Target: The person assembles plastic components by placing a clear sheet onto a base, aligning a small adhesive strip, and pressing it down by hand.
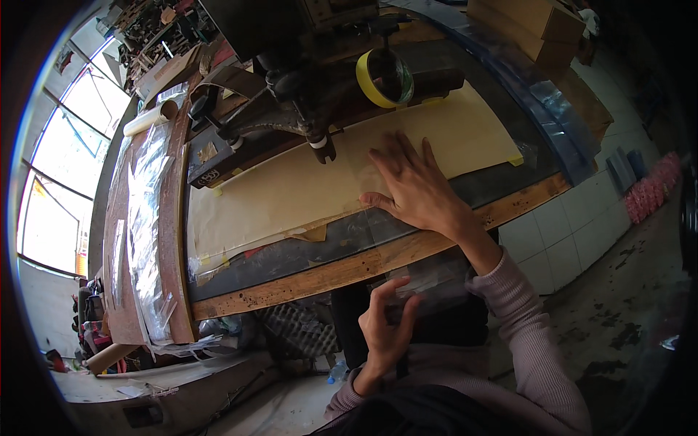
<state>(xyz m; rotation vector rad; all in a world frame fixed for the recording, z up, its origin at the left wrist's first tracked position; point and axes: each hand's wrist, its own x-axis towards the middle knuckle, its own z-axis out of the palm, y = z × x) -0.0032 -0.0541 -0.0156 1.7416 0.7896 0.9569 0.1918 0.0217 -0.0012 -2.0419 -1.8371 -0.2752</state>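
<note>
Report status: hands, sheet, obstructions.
Right hand spread over tan sheet; left hand half-curled near wooden edge. Sheet lying on dark tabletop. Black machine overhangs sheet's far side.

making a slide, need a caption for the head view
Right hand over a cream sheet, left hand near the wooden table edge

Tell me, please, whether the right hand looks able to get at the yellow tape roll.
Probably yes: the right hand is spread over the tan sheet, the yellow tape roll is just beyond its fingertips, and nothing visible stands between them.
</note>
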